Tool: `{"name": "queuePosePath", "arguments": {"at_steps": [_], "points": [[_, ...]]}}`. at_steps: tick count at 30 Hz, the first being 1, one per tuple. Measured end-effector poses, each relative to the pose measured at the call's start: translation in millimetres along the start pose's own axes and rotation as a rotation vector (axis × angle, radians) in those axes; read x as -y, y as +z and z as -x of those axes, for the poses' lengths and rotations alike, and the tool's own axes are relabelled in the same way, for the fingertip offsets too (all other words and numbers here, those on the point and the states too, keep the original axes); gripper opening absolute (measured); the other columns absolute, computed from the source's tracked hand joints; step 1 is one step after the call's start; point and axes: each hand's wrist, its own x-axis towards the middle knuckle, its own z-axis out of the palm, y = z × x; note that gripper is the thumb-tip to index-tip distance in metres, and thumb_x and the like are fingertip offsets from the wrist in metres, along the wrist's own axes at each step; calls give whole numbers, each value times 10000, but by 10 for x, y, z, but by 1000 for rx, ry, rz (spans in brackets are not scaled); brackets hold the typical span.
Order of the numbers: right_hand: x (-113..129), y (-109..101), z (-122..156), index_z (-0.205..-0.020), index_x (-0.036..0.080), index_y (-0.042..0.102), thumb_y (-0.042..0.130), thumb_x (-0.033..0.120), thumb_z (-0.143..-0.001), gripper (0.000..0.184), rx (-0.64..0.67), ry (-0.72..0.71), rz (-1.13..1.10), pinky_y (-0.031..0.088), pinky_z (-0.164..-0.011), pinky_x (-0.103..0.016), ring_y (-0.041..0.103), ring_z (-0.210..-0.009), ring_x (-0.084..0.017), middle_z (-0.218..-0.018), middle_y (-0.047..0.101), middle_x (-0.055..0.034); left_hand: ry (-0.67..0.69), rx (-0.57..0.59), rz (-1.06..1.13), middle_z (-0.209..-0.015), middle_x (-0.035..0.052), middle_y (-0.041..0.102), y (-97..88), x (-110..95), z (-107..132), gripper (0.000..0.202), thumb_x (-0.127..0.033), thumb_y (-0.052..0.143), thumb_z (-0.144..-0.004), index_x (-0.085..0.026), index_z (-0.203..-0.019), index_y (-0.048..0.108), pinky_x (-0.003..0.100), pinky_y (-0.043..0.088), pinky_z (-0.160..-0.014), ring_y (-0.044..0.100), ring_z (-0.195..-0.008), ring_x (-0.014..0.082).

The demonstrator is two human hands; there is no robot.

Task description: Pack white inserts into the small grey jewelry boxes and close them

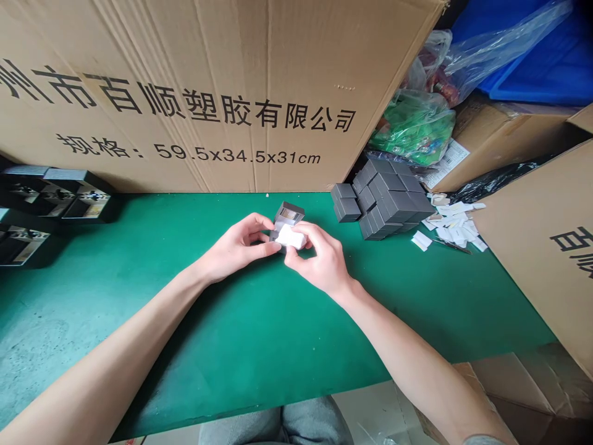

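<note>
A small dark grey box [291, 213] with its lid raised sits on the green table, between my two hands. My left hand [241, 243] grips the box's left side with thumb and fingers. Over the open box, a white piece [290, 237], perhaps foam or card, is pinched in my right hand [322, 254]. The inside of the lid shows a pale, printed patch. My fingers hide most of the box's lower part.
Closed dark grey boxes [393, 198] are stacked to the right, beside a pile of white pieces [456, 225] and tweezers-like tool [451, 246]. Open black boxes [88, 198] stand at left. A large carton [222, 80] walls the back; another carton [546, 228] borders the right.
</note>
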Motion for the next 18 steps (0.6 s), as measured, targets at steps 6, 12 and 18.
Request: {"name": "queuePosePath", "arguments": {"at_steps": [6,12,18], "points": [[-12,-3,-3,-1067,223,633,616,200,-826,243,15,-85,84,611,-786,-336,725,-913,-221,-1113,748,-100,15,21,-8,-1040,31,619,-4,0,-1,370,-327,836,-800,-195,-1038,585,309,475,-786,587,-883,155],[-3,-30,-21,-1048,218,627,613,187,-830,220,73,-85,-28,595,-696,-278,669,-732,-156,-1019,747,-64,28,33,-35,-1071,51,624,4,-2,15,389,-327,832,-804,-196,-1077,588,330,493,-814,600,-914,172],[8,-45,-16,-1045,225,632,623,216,-818,228,122,-20,-40,565,-643,-266,604,-643,-136,-971,747,-47,36,69,-61,-1156,76,635,-18,5,25,409,-337,811,-828,-224,-1159,599,338,507,-842,607,-994,199]]}}
